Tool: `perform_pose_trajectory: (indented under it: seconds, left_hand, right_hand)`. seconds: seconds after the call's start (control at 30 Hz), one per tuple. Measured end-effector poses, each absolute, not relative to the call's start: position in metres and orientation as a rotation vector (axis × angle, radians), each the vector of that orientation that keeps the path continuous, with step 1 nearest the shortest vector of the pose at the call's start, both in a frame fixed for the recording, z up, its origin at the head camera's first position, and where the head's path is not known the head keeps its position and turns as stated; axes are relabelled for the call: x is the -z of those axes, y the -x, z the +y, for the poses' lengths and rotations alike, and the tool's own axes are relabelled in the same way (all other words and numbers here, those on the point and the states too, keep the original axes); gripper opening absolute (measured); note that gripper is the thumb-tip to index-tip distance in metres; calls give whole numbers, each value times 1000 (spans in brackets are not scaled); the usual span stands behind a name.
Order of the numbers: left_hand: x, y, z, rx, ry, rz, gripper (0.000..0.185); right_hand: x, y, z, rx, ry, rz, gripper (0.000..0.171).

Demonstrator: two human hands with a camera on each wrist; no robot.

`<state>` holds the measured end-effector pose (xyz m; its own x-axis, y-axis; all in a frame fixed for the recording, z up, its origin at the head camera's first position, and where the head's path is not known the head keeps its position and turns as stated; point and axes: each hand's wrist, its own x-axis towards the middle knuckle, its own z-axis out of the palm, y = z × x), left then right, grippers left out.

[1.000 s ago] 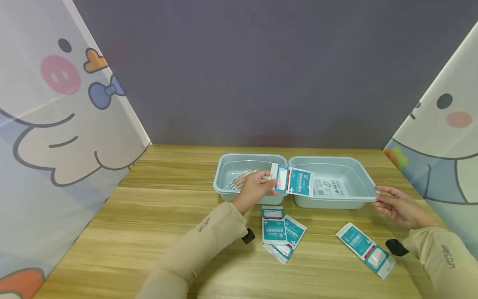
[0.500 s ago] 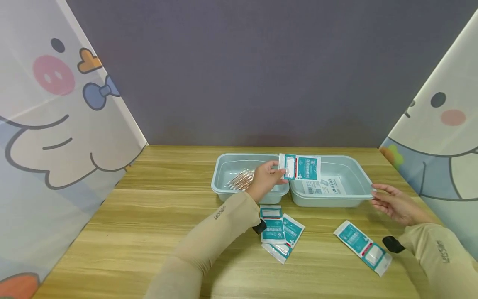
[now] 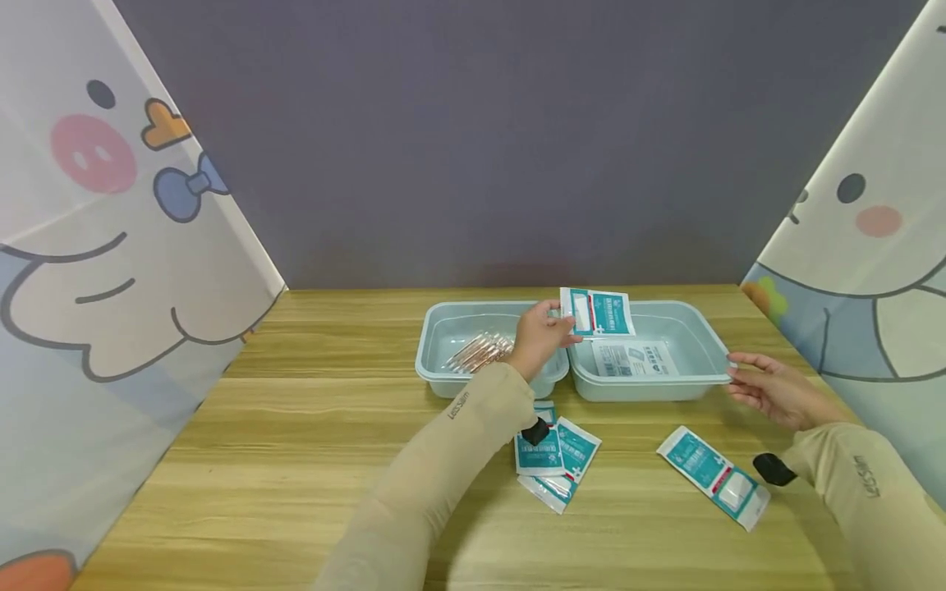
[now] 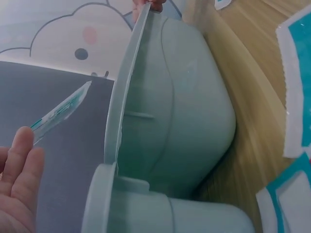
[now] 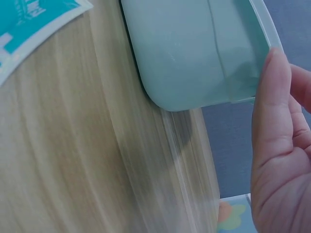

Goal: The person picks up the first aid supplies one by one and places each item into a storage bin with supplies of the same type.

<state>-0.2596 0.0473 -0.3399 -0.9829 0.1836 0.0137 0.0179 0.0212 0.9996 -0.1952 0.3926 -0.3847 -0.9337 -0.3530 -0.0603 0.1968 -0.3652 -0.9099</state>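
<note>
Between thumb and fingers, my left hand (image 3: 542, 335) pinches a teal-and-white wound dressing packet (image 3: 612, 313) by its left end. The packet is above the right-hand pale blue plastic tray (image 3: 643, 390), tilted and apart from it. In the left wrist view the packet (image 4: 63, 111) appears nearly edge-on beyond the fingers. My right hand (image 3: 783, 394) holds that tray's rim at the front right corner. In the right wrist view, the right hand's thumb (image 5: 274, 102) lies against the rim. Inside this tray lies another packet (image 3: 636, 359), its white printed side up.
A smaller pale blue tray (image 3: 443, 386) with bagged cotton swabs (image 3: 480, 353) stands directly left. Two overlapping dressing packets (image 3: 580, 451) lie in front on the wooden table (image 3: 296, 460). Another packet (image 3: 713, 476) is near my right wrist. A grey panel (image 3: 473, 148) rises behind.
My left hand has carried the packet rightward and away from me, from between the trays to above the right one. My right hand keeps its hold on the rim. The view shifts slightly.
</note>
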Motion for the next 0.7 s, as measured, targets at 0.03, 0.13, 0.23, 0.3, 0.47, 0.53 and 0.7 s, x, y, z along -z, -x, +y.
perform_pose_trajectory:
  seconds: [0.03,0.13,0.23,0.3,0.47,0.53,0.7]
  left_hand:
    - [340,260,49,-2103,-215,2163,42]
    - [341,262,53,-2093,-216,2201,41]
    - [346,263,55,-2061,-223,2243,41]
    - [348,264,57,-2036,-221,2265,41]
    - [347,268,65,-2067,-166,2235,40]
    - [344,270,69,-2091,-140,2209,40]
    - [337,272,79,-2111,-63,2115,38]
  right_hand:
    - [384,195,392,2343,203,1537,28]
    - [386,194,390,2347,194,1541,30]
    - [388,194,390,2346,180,1539,32]
    - [390,195,391,2343,180,1539,33]
    - [396,199,399,2329,276,1509,22]
    - [399,202,403,2321,331,1482,20]
    - [400,201,404,2308,327,1503,20]
